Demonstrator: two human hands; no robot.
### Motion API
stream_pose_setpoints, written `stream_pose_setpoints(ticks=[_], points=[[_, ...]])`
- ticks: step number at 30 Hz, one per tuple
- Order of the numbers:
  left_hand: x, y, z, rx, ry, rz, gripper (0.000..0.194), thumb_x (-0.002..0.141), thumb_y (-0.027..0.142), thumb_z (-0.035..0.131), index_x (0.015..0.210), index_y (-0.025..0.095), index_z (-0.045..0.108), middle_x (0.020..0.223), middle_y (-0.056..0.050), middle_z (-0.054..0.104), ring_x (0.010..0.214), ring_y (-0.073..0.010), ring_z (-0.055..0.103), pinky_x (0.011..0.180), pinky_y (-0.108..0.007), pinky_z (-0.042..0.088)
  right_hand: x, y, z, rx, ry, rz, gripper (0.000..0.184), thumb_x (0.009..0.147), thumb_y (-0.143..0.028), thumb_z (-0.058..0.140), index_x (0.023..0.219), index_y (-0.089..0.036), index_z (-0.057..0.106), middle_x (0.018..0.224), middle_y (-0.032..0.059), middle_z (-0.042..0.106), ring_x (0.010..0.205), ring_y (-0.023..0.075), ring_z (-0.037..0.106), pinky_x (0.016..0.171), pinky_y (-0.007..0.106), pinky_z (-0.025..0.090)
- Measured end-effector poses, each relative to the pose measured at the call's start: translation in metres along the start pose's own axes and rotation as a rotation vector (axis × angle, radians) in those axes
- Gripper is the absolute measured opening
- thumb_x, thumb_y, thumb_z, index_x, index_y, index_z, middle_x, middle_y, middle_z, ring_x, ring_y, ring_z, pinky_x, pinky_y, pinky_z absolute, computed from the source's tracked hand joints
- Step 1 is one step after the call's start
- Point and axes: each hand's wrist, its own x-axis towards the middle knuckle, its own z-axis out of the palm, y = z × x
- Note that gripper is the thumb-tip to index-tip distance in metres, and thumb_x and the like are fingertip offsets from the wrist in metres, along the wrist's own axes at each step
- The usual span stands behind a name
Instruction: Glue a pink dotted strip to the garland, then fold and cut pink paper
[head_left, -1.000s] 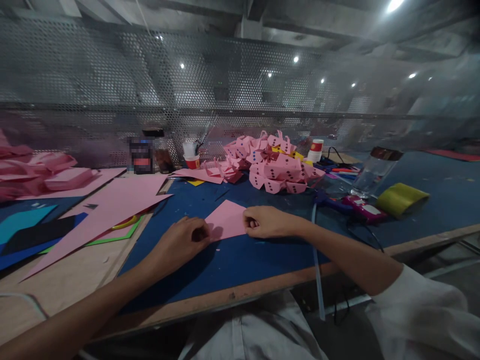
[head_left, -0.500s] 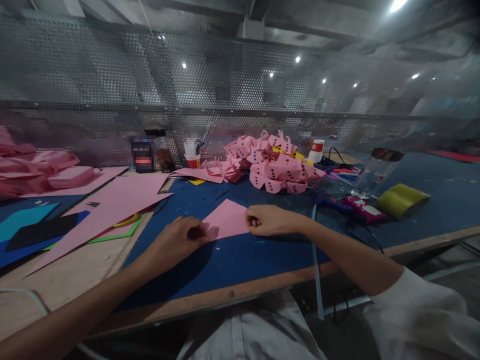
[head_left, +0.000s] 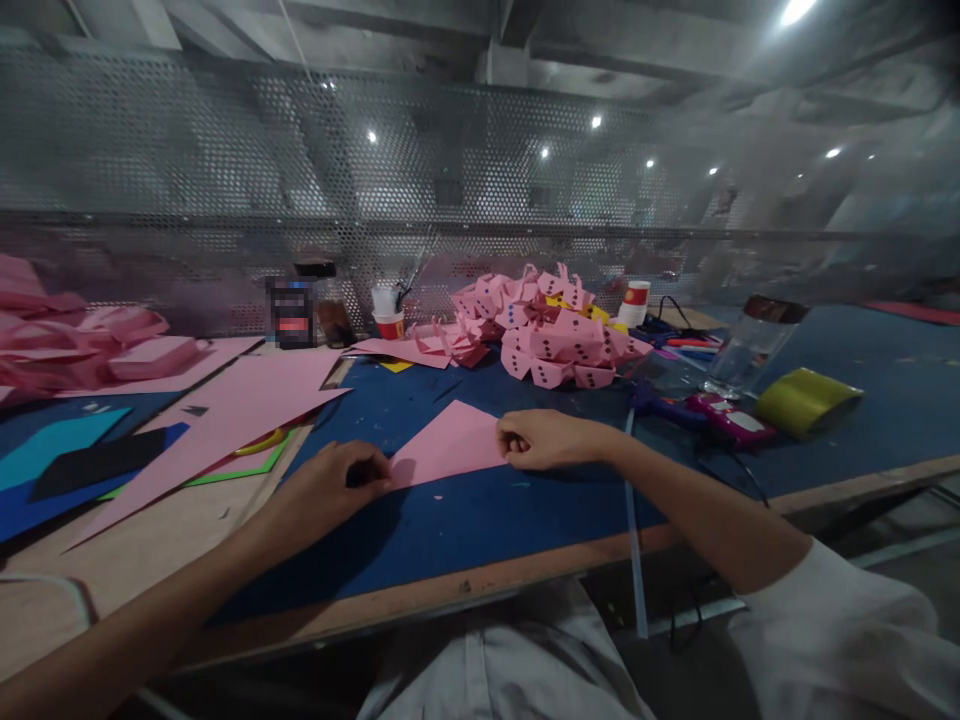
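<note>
1. Table (head_left: 465, 545): front edge crosses the lower frame, a blue strip before the paper (head_left: 454, 445).
2. Pink pile (head_left: 566, 345): upper centre, beyond the paper.
3. Paper: mid-frame, between both hands.
4. Left hand (head_left: 330, 485): centre-left, curled at the paper's left corner; grip unclear.
5. Right hand (head_left: 544, 438): centre, curled at its right edge; grip hidden.

Your one view looks out from your head, forward and down across the worktop (head_left: 480, 540), near enough to your left hand (head_left: 326, 485) and right hand (head_left: 547, 438) to set them just below mid-frame, your lap (head_left: 484, 660) along the bottom edge, perforated screen (head_left: 420, 150) and ceiling (head_left: 390, 45) across the top.
</note>
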Motion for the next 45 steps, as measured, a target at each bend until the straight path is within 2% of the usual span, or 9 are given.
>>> stream_pose_setpoints(ticks=[7, 10, 22, 27, 30, 37, 40, 45], points=[[-0.005, 0.007, -0.006, -0.019, 0.015, -0.010, 0.026, 0.084, 0.047, 0.064, 0.087, 0.022, 0.073, 0.092, -0.006, 0.077, 0.089, -0.0268, 0.067, 0.080, -0.034, 0.047, -0.002, 0.003, -0.003, 0.008, -0.018, 0.008, 0.022, 0.075, -0.013, 0.057, 0.094, -0.017, 0.067, 0.088, 0.0035, 0.069, 0.073, 0.0147, 0.058, 0.060, 0.023, 0.035], [-0.009, 0.006, -0.011, -0.011, 0.005, -0.037, 0.026, 0.085, 0.044, 0.064, 0.090, 0.020, 0.073, 0.095, -0.006, 0.076, 0.093, -0.0270, 0.066, 0.085, -0.035, 0.047, -0.002, 0.003, -0.004, 0.007, -0.031, 0.021, 0.024, 0.074, -0.013, 0.057, 0.095, -0.017, 0.068, 0.087, 0.0030, 0.069, 0.072, 0.0146, 0.058, 0.059, 0.023, 0.035], [-0.011, 0.000, -0.014, 0.009, -0.003, -0.076, 0.032, 0.084, 0.050, 0.063, 0.089, 0.020, 0.072, 0.095, -0.006, 0.075, 0.092, -0.0274, 0.066, 0.085, -0.035, 0.047, -0.007, 0.009, -0.012, 0.017, -0.112, 0.055, 0.025, 0.075, -0.011, 0.057, 0.098, -0.017, 0.066, 0.091, 0.0030, 0.069, 0.075, 0.0144, 0.059, 0.061, 0.022, 0.037], [-0.010, -0.003, -0.013, -0.013, -0.007, -0.065, 0.029, 0.082, 0.048, 0.064, 0.089, 0.020, 0.072, 0.095, -0.007, 0.076, 0.091, -0.0278, 0.067, 0.083, -0.035, 0.048, -0.008, 0.021, -0.014, 0.029, -0.139, 0.047, 0.027, 0.074, -0.010, 0.057, 0.099, -0.016, 0.065, 0.092, 0.0032, 0.069, 0.076, 0.0143, 0.059, 0.061, 0.022, 0.038], [-0.010, -0.005, -0.013, -0.024, -0.011, -0.071, 0.031, 0.082, 0.052, 0.063, 0.088, 0.022, 0.072, 0.094, -0.006, 0.076, 0.091, -0.0282, 0.067, 0.083, -0.036, 0.048, -0.008, 0.031, -0.015, 0.030, -0.159, 0.040, 0.026, 0.075, -0.012, 0.058, 0.100, -0.017, 0.063, 0.087, 0.0015, 0.067, 0.072, 0.0139, 0.057, 0.058, 0.022, 0.037], [-0.008, -0.018, -0.010, -0.023, -0.009, -0.087, 0.036, 0.080, 0.059, 0.065, 0.088, 0.025, 0.073, 0.096, -0.006, 0.076, 0.094, -0.0296, 0.068, 0.087, -0.038, 0.049, -0.010, 0.045, -0.018, 0.030, -0.196, 0.012, 0.026, 0.077, -0.012, 0.057, 0.101, -0.017, 0.063, 0.092, 0.0019, 0.067, 0.072, 0.0131, 0.056, 0.060, 0.022, 0.038], [-0.008, -0.018, -0.011, -0.020, -0.023, -0.088, 0.036, 0.080, 0.060, 0.065, 0.088, 0.025, 0.072, 0.096, -0.005, 0.076, 0.094, -0.0290, 0.068, 0.088, -0.037, 0.048, -0.012, 0.046, -0.022, 0.030, -0.213, 0.011, 0.027, 0.076, -0.010, 0.057, 0.101, -0.015, 0.063, 0.088, 0.0014, 0.064, 0.071, 0.0124, 0.053, 0.059, 0.022, 0.037], [-0.009, -0.014, -0.015, -0.031, -0.037, -0.095, 0.030, 0.083, 0.052, 0.065, 0.090, 0.024, 0.071, 0.095, -0.003, 0.077, 0.094, -0.0283, 0.066, 0.088, -0.036, 0.046, -0.015, 0.046, -0.028, 0.058, -0.249, 0.004, 0.030, 0.075, -0.010, 0.057, 0.104, -0.013, 0.063, 0.081, -0.0017, 0.055, 0.068, 0.0116, 0.049, 0.058, 0.021, 0.036]])
